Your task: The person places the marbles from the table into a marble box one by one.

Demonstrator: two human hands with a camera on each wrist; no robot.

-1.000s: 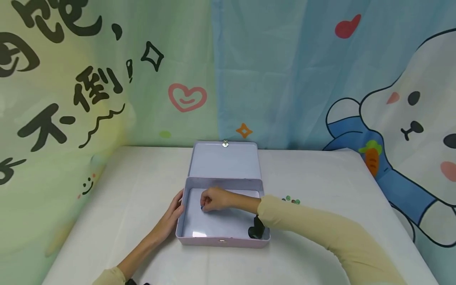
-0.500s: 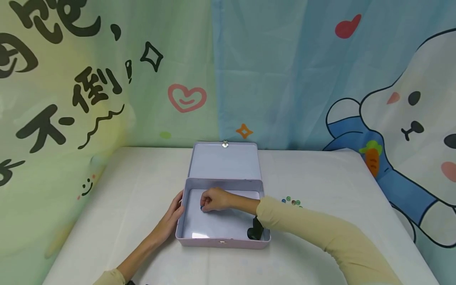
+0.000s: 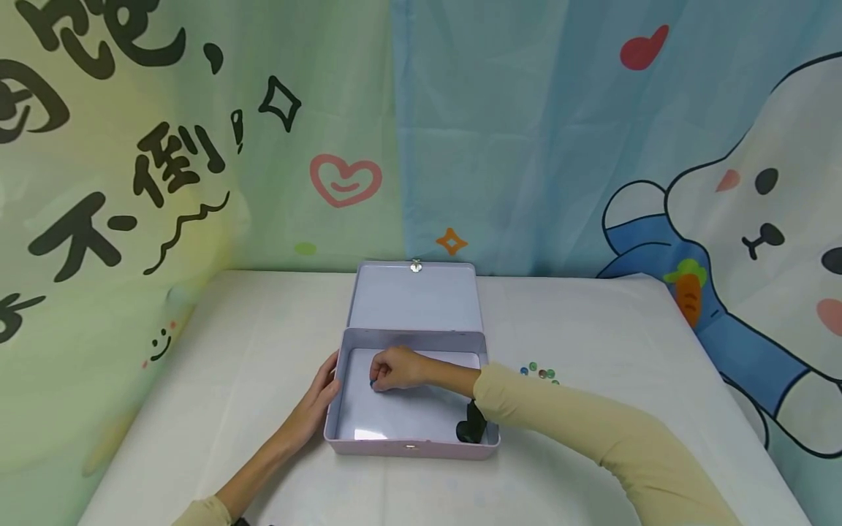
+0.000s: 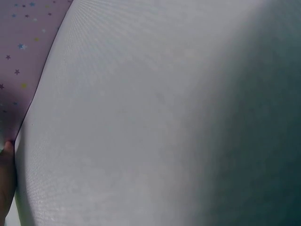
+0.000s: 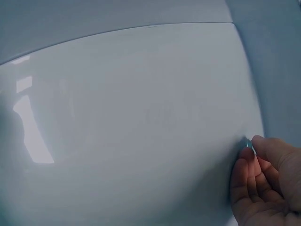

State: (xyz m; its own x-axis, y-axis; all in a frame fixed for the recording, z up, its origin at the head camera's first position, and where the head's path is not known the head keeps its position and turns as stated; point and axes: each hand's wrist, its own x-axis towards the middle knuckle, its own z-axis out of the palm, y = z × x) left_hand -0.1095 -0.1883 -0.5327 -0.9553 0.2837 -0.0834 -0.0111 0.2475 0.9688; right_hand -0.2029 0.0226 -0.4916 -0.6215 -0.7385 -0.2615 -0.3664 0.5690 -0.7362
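Observation:
A lilac tin box (image 3: pixel 411 447) stands on the table with its hinged lid (image 3: pixel 416 296) laid back. Inside it, toward the left wall, my right hand (image 3: pixel 397 367) pinches a small blue glass marble (image 5: pixel 248 142) between thumb and fingers, low over the pale floor of the box. My left hand (image 3: pixel 316 402) rests against the outside of the box's left wall, fingers extended along it. In the left wrist view, part of that hand (image 4: pixel 6 176) touches the star-printed side of the box (image 4: pixel 28 56).
Several glass marbles (image 3: pixel 542 373), green, blue and reddish, lie on the white tablecloth (image 3: pixel 579 321) right of the box, just beyond the right sleeve (image 3: pixel 579 416). A black wrist device (image 3: pixel 471 424) hangs over the box's front right corner. A printed curtain (image 3: pixel 480 146) stands behind the table.
The right sleeve has shifted very slightly down and left, showing a bit more of the loose marbles. Both hands otherwise keep their places, the right still pinching the blue marble.

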